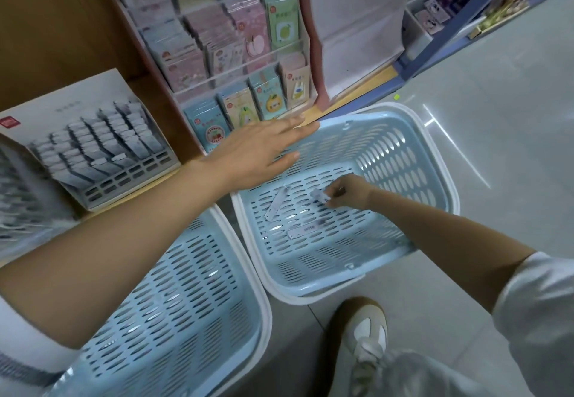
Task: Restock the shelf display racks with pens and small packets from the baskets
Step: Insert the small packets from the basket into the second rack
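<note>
Perforated blue plastic basket (388, 154): inside it, right hand (348, 193) pinches a small flat packet (320, 195); over its rim, left hand (257, 151) extends flat, fingers straight.

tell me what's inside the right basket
Two flat packets lie on the basket's floor; the right hand pinches a third packet. The left hand covers its far-left corner, so anything there is hidden.
</note>
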Tool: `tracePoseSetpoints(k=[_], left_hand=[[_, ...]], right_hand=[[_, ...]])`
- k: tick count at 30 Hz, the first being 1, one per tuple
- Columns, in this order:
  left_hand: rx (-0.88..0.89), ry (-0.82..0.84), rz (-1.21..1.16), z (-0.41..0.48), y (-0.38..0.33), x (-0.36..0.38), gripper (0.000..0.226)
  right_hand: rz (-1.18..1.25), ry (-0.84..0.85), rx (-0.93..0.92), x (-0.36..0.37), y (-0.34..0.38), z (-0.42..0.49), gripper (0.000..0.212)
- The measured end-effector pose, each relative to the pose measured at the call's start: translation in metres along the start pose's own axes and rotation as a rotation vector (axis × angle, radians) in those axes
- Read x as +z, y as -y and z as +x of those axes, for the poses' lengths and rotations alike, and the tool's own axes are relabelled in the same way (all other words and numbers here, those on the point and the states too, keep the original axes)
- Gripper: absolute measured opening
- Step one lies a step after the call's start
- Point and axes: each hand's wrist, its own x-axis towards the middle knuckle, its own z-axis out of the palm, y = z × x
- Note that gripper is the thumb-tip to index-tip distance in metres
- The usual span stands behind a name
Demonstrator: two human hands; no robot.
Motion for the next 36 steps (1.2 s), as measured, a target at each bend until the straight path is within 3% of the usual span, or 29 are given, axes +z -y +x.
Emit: tracePoseSetpoints(k=[5,9,12,20,23,29,33,36], left_hand=[[-0.005,-0.014,-0.015,-0.004,0.000,0.000,0.055],[-0.025,-0.033,-0.015,-0.005,-0.001,-0.001,0.054],[-0.029,-0.048,-0.022,-0.005,-0.003,-0.001,0.053],[-0.041,-0.053,-0.028,-0.006,-0.004,-0.001,0.053],[-0.040,-0.049,-0.031,-0.006,-0.004,-0.002,0.053],[-0.026,-0.043,-0.039,-0.005,-0.001,0.000,0.053],[-0.027,-0.045,-0.044,-0.005,0.000,0.000,0.053],[-0.025,-0.045,-0.048,-0.005,0.000,0.000,0.053]], right_hand=[[-0.094,-0.040,-0.313,0.011,0.038,0.004,0.012],[-0.215,-0.030,-0.558,0.024,0.062,0.013,0.014],[-0.210,-0.044,-0.640,0.037,0.064,0.022,0.017],[-0.250,0.003,-0.533,0.044,0.055,0.027,0.044],[-0.350,0.024,-0.491,0.041,0.052,0.032,0.045],[-0.266,0.154,-0.403,0.034,0.049,0.028,0.030],[-0.221,0.334,-0.295,0.023,0.050,0.022,0.033],[-0.299,0.364,-0.297,0.032,0.044,0.014,0.040]])
